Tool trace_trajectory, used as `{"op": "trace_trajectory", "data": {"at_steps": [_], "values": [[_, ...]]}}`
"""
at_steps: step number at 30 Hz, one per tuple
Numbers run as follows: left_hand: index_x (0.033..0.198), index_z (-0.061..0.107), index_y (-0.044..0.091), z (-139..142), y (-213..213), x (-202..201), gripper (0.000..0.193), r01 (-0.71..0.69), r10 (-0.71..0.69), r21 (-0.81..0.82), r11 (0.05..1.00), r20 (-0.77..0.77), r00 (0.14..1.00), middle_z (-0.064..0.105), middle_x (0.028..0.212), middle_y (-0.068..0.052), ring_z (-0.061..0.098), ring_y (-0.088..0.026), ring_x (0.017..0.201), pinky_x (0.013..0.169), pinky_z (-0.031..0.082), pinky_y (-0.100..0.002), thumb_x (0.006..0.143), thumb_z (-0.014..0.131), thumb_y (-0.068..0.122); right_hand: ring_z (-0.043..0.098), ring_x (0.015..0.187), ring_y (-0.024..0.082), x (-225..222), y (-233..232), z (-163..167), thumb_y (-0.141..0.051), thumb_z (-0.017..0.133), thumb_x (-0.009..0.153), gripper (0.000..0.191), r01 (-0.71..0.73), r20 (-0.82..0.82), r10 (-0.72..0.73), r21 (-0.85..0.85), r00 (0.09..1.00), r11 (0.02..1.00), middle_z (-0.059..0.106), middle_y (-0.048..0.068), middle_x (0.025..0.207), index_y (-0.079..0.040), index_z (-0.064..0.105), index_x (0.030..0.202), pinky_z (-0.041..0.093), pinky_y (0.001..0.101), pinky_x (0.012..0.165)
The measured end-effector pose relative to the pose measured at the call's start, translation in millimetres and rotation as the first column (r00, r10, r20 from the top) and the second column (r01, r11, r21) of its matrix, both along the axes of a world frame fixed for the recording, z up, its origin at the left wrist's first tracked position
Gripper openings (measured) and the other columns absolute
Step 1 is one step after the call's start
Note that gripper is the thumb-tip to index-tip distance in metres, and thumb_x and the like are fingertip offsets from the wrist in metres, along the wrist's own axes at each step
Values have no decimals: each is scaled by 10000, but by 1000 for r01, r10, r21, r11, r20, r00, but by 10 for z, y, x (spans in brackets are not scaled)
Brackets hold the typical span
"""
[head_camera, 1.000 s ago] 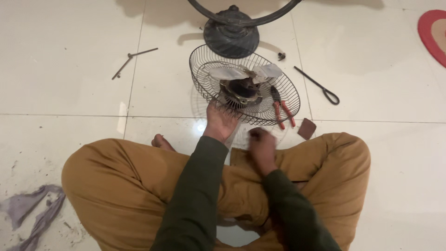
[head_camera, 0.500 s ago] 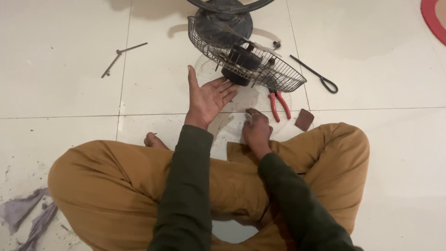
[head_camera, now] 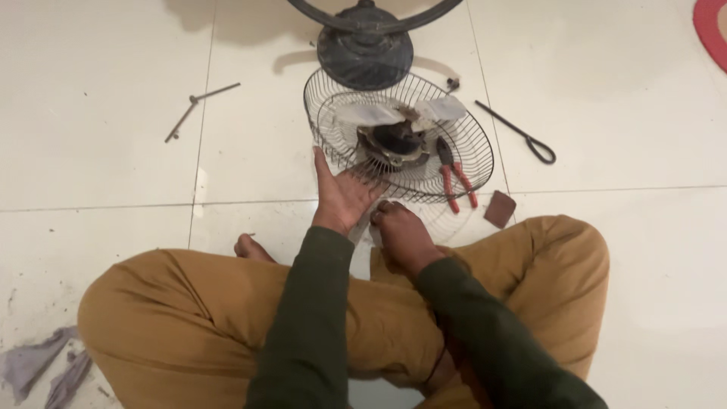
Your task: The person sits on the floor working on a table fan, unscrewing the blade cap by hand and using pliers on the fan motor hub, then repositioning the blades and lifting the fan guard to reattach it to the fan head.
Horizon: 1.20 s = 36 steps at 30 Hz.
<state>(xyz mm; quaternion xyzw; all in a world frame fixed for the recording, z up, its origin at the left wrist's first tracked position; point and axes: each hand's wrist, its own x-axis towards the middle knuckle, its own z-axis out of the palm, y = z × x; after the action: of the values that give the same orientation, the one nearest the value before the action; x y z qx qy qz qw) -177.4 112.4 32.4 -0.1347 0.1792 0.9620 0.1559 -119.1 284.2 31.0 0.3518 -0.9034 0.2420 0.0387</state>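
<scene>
Two bare hands are seen low in the head view, above crossed legs in tan trousers [head_camera: 189, 333]. Half a second ago the wire fan guard [head_camera: 401, 136] was tipped up on edge and the left hand [head_camera: 341, 195] was spread open in the air, clear of it; now the guard is laid back flat on the white tiled floor [head_camera: 113, 113], with the motor hub [head_camera: 394, 140] facing up in its middle, and the left hand is pressed palm-down on its near rim, fingers extended, nothing clasped. The right hand [head_camera: 401, 236] is curled loosely just beside that rim; whether anything small is pinched in it cannot be told. The guard is thus judged to be settled and steadied rather than lifted, so work on the hub appears open again. Red-handled pliers [head_camera: 454, 176] are laid across the guard's right side. A dark round fan base [head_camera: 365, 47] is seen just beyond, a bent metal rod [head_camera: 198, 110] well to the left, a looped black tool [head_camera: 522, 135] to the right, and a small brown block [head_camera: 500, 208] near the right knee.
</scene>
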Motion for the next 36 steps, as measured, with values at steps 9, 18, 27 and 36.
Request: {"op": "trace_trajectory", "data": {"at_steps": [9, 18, 27, 36], "values": [[1615, 237, 62, -140, 149, 42, 1198, -53, 53, 62, 997, 8, 999, 378, 1601, -166, 383, -353, 1444, 1209, 267, -524, 788, 321, 925, 711, 941, 178, 333, 587, 1332, 28, 714, 814, 130, 92, 498, 114, -372, 860, 924, 719, 71, 996, -10, 721, 938, 583, 312, 805], [1593, 308, 56, -230, 196, 45, 1163, -92, 80, 67, 993, 165, 983, 409, 1595, -157, 402, -359, 1441, 1189, 298, -515, 816, 302, 922, 749, 793, 179, -772, 279, 1163, 7, 728, 880, 176, 341, 123, -318, -309, 940, 888, 775, 106, 928, -35, 794, 1038, 598, 311, 750], [1613, 218, 32, -336, 227, 9, 1221, -90, 78, 77, 993, 151, 985, 341, 1630, -185, 337, -366, 1493, 1217, 232, -534, 793, 328, 929, 696, 865, 328, -891, 3, 1165, -24, 775, 855, 282, 228, -204, -237, -66, 950, 971, 708, 152, 1024, -61, 729, 1131, 553, 426, 739], [1631, 138, 54, -315, 211, -2, 1212, -88, 81, 45, 995, 143, 986, 253, 1668, -185, 273, -399, 1512, 1224, 198, -546, 800, 300, 921, 709, 871, 330, -952, -105, 1307, -43, 771, 873, 443, 107, -120, -105, 8, 987, 994, 689, 164, 1031, -86, 682, 1306, 562, 415, 739]]}}
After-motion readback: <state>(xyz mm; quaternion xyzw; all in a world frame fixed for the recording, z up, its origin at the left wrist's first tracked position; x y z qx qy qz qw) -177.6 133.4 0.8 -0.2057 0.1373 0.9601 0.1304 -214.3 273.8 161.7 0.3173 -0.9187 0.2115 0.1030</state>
